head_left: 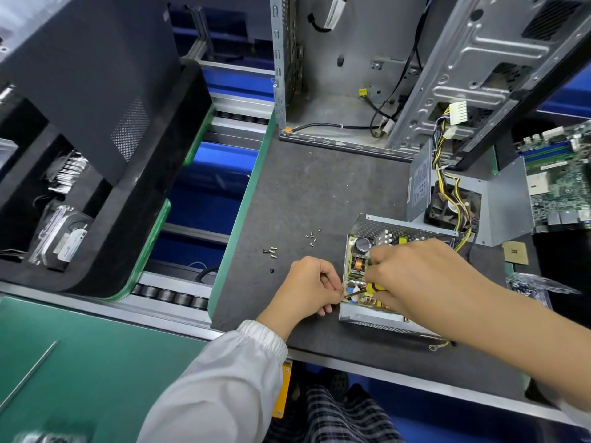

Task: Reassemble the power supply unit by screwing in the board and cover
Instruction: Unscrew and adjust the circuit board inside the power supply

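Metal casing (367,316) holds the board (358,270). Our left hand (311,290) pinches a wire (355,294) there; our right hand (422,276) curls onto the board, its grip hidden. We should seat it squarely before fetching the screws (311,238) left of the casing.

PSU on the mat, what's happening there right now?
A person is working inside the open power supply case, which sits on the dark mat with its board exposed. The left hand pinches a thin brown wire at the case's near corner, while the right hand reaches over the board. The cover with the fan lies apart behind it, and loose screws wait on the mat to the left. No cover is fitted yet.
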Tool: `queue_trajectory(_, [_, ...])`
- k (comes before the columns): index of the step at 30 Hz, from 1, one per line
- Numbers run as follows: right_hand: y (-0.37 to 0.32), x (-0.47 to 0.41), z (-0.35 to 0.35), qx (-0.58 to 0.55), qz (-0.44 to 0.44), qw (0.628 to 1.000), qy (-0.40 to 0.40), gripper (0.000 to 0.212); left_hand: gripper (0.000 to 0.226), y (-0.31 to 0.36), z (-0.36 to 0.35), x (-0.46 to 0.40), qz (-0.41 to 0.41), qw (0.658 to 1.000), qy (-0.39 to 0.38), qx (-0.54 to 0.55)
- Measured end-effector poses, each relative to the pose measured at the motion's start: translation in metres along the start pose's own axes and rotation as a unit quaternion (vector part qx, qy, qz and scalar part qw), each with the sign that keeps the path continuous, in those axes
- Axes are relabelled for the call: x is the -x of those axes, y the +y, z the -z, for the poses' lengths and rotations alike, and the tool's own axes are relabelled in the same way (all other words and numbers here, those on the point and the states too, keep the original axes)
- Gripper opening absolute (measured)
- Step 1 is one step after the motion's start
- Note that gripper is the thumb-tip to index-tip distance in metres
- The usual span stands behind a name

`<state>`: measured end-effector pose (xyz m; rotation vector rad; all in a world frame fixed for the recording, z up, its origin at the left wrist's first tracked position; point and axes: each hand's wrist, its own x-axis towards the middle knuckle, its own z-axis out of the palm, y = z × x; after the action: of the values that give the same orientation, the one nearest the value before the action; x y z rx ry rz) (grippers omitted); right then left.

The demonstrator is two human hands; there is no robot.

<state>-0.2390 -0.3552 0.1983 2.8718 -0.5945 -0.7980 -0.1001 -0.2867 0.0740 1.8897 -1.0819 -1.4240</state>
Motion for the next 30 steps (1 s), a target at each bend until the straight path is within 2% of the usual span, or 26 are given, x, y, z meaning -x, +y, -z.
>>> queue_trajectory(6, [0.000, -0.002, 0.007, 0.009, -0.007, 1.000, 0.007, 0.009, 0.019, -0.002, 0.002, 0.004, -0.020, 1.000, -0.007, -0.003])
queue_trajectory(11, [0.009, 0.004, 0.006, -0.019, 0.000, 0.999, 0.035, 0.020, 0.012, -0.007, 0.002, 0.009, -0.048, 0.999, -0.006, 0.002])
queue_trajectory(15, [0.018, 0.012, 0.002, -0.043, 0.000, 0.998, 0.055, 0.025, 0.012, -0.010, -0.005, 0.010, -0.086, 0.996, 0.028, 0.005])
queue_trajectory(21, [0.022, 0.013, -0.006, -0.055, 0.001, 0.996, 0.063, 0.032, 0.024, -0.017, -0.012, 0.010, -0.115, 0.991, 0.070, 0.012])
queue_trajectory(24, [0.022, 0.013, -0.006, -0.071, 0.000, 0.995, 0.068, 0.032, 0.026, -0.018, -0.011, 0.011, -0.121, 0.990, 0.068, 0.028])
queue_trajectory(30, [0.026, 0.017, -0.002, -0.119, -0.008, 0.989, 0.084, 0.032, 0.014, -0.021, -0.009, 0.014, -0.124, 0.988, 0.066, 0.061])
